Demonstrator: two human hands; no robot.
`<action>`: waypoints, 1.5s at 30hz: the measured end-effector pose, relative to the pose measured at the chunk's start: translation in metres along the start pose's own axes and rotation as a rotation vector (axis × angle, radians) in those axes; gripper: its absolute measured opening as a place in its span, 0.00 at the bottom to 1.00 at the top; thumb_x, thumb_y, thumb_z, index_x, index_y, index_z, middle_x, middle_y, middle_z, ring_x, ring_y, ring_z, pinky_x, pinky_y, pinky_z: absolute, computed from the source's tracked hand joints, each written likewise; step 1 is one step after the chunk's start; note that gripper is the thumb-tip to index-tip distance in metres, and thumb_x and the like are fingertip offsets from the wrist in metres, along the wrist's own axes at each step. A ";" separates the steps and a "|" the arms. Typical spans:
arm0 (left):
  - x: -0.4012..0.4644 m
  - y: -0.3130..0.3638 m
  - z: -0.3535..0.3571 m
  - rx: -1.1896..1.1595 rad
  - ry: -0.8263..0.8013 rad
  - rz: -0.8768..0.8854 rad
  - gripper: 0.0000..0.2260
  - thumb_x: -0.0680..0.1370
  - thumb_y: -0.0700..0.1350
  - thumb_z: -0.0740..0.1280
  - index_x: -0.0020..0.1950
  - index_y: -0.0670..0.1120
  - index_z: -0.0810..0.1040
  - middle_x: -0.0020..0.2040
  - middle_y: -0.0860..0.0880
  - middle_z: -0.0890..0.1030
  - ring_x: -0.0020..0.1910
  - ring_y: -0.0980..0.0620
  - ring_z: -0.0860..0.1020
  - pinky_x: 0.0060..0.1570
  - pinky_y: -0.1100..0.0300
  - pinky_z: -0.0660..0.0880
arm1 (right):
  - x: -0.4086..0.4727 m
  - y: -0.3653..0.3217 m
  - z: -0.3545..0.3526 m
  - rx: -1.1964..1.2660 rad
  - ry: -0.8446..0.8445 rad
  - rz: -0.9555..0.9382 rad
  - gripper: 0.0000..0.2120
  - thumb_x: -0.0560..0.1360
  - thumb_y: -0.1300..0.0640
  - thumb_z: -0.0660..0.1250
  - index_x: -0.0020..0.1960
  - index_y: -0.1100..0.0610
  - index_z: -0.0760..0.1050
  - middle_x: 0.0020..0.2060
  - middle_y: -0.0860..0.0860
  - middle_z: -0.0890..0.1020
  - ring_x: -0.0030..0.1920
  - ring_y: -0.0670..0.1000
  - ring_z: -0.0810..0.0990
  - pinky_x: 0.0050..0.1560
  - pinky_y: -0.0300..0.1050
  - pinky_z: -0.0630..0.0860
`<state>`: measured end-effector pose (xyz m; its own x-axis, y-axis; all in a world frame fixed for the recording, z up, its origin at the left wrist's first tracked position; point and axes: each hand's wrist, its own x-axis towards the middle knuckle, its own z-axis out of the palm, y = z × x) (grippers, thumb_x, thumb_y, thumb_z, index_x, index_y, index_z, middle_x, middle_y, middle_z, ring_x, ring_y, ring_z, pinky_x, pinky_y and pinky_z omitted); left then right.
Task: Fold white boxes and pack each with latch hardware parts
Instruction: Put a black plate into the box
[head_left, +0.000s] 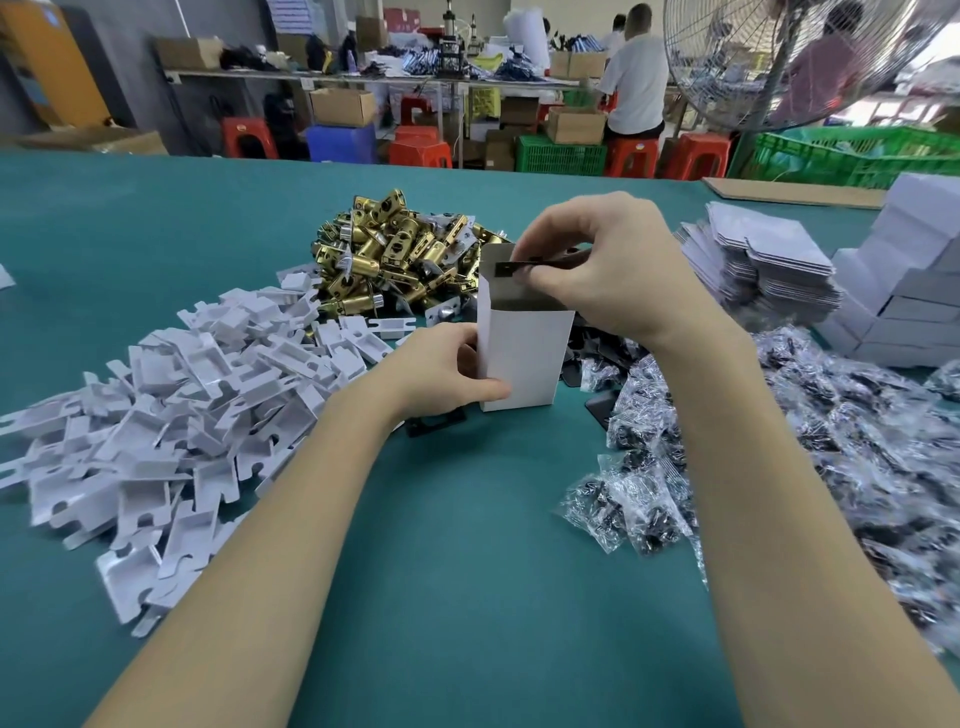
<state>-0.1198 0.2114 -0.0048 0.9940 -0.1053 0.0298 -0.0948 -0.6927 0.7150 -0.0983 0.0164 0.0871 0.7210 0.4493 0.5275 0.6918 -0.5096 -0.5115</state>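
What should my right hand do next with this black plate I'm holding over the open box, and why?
Probably lower the black plate straight down into the white box. The right hand pinches it right at the open top, and the left hand grips the box upright on the green table, so the opening looks ready to take it.

Both bare forearms reaching up from the lower frame toward the centre. Left hand (448, 367) just left of centre, fingers and thumb curled in a grip, knuckles toward the camera. Right hand (602, 262) higher, centre-right, wrist bent downward, thumb and fingertips pinched together.
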 end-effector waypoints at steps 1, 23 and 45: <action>0.000 0.000 0.000 -0.004 0.001 0.000 0.16 0.74 0.50 0.77 0.59 0.58 0.78 0.48 0.64 0.82 0.43 0.70 0.80 0.37 0.76 0.74 | 0.000 0.001 0.000 -0.020 -0.023 0.010 0.05 0.73 0.62 0.76 0.47 0.54 0.86 0.42 0.50 0.86 0.43 0.46 0.85 0.48 0.31 0.78; -0.002 0.004 0.001 0.001 -0.016 -0.035 0.21 0.75 0.50 0.77 0.66 0.54 0.78 0.54 0.55 0.84 0.52 0.56 0.83 0.59 0.52 0.80 | 0.001 0.011 0.000 -0.142 -0.204 0.050 0.08 0.82 0.63 0.63 0.56 0.51 0.77 0.46 0.47 0.84 0.45 0.44 0.79 0.39 0.24 0.68; -0.003 0.005 0.001 0.014 -0.012 -0.038 0.18 0.75 0.51 0.77 0.63 0.56 0.79 0.51 0.57 0.85 0.50 0.58 0.83 0.55 0.56 0.80 | 0.000 0.002 0.000 -0.211 -0.180 0.044 0.16 0.80 0.63 0.62 0.59 0.48 0.83 0.47 0.49 0.86 0.44 0.48 0.80 0.49 0.45 0.79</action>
<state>-0.1228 0.2074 -0.0020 0.9962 -0.0870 -0.0061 -0.0574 -0.7066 0.7053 -0.0964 0.0154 0.0862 0.7586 0.5369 0.3692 0.6499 -0.6644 -0.3691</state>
